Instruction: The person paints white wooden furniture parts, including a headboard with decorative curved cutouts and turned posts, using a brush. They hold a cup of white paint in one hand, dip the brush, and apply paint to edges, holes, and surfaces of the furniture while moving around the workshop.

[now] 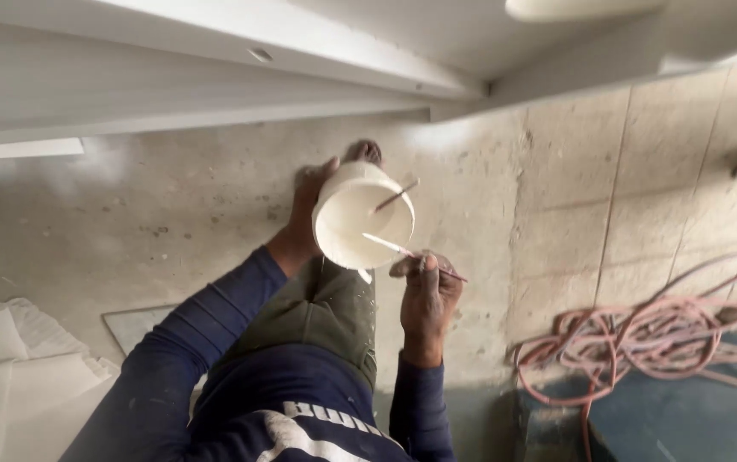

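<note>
White round plastic bucket (360, 218) is held tilted by the left hand (307, 210), whose fingers are wrapped around its side. The right hand (427, 295) is closed on a thin stick-like tool (411, 252) whose tip reaches into the bucket. Below the hands are a dusty concrete floor (215, 205) and, further right, a coiled pinkish hose (651, 334).

I'm not seeing any packages, labels, signs or screens anywhere here, just bare surfaces all around me.
</note>
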